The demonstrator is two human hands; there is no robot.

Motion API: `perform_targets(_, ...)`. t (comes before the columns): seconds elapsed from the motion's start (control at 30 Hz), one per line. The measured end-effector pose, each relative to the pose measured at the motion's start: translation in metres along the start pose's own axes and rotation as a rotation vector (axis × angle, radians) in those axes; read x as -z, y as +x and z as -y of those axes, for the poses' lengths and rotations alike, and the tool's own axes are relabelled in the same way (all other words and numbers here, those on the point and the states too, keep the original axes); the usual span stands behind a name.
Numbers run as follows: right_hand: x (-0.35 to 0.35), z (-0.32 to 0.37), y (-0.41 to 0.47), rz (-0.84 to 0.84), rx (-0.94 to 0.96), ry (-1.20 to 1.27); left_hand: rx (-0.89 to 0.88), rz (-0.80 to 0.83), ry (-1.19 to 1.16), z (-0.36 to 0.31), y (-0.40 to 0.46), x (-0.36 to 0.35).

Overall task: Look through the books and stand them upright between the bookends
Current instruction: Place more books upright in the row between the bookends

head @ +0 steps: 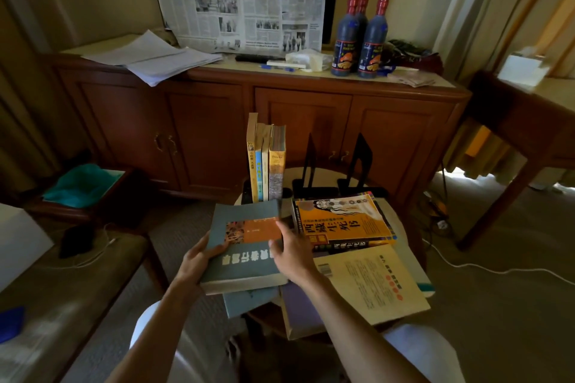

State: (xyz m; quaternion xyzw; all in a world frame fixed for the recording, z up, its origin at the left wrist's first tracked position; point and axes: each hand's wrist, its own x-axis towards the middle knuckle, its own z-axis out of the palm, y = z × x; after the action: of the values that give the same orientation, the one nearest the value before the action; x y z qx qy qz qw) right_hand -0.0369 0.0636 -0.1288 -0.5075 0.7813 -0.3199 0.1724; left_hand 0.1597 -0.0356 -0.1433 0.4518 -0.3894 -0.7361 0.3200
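A grey-blue book with an orange cover panel is held flat above the small round table. My left hand grips its left edge, thumb on the cover. My right hand lies on the cover near its right edge, fingers fairly straight. Several books stand upright at the table's far left. Two black bookends stand to their right with a gap between. An orange-covered book and a cream book lie flat on the right.
A wooden sideboard stands right behind the table, carrying loose papers, a newspaper and dark bottles. More flat books lie under the held one. A white cable runs over the floor at right.
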Motion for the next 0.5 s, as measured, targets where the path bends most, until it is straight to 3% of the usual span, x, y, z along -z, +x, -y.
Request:
perform_targets(0.07, 0.002, 0.003, -0.002, 0.022, 0.044, -0.093, -0.001, 0.012, 0.020, -0.006, 0.003, 0.004)
perform_targets(0.2, 0.015, -0.008, -0.010, 0.051, 0.110, -0.023, 0.003, 0.011, 0.108, -0.019, 0.006, 0.005)
perform_targets(0.33, 0.039, -0.049, -0.022, -0.184, 0.180, -0.010, -0.019, -0.004, 0.187, -0.030, 0.007, -0.002)
perform_targets(0.4, 0.056, -0.075, -0.024, -0.279, 0.118, -0.131, -0.025, 0.001, 0.227, -0.031, 0.010, -0.005)
perform_targets(0.5, 0.081, -0.112, -0.026, -0.241, -0.067, -0.334, -0.014, 0.019, 0.294, -0.031, 0.015, -0.001)
